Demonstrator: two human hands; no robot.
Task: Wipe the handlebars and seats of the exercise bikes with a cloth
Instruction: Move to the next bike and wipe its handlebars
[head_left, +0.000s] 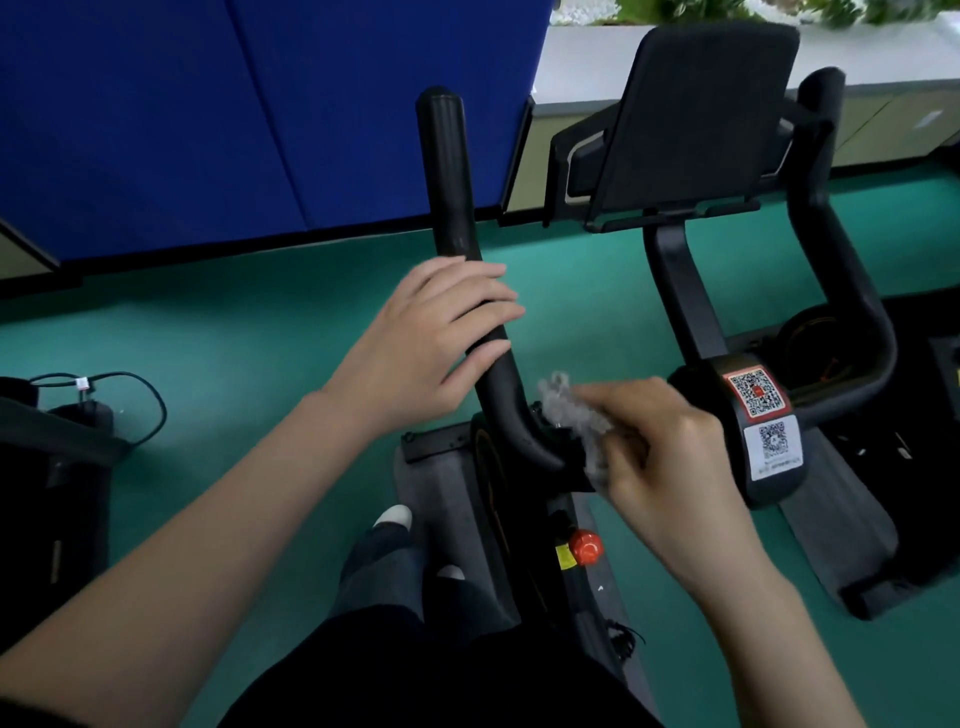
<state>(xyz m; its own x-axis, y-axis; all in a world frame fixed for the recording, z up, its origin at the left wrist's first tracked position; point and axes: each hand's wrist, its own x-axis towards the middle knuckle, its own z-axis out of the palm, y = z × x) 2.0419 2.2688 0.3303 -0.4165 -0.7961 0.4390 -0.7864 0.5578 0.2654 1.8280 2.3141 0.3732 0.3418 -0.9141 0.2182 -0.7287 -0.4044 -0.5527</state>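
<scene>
Green floor (234, 322), blue partition (208, 114); console (691, 119) ahead; right hand (670, 457) pinches cloth (571, 410).

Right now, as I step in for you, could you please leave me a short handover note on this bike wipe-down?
Left-hand grip: open, fingers flat over the black curved left handlebar.
Right-hand grip: pinches the crumpled grey cloth at that handlebar's lower bend.
Done: cannot tell which parts are already wiped.
Left: black right handlebar, no hand on it; seats, out of view.
</scene>
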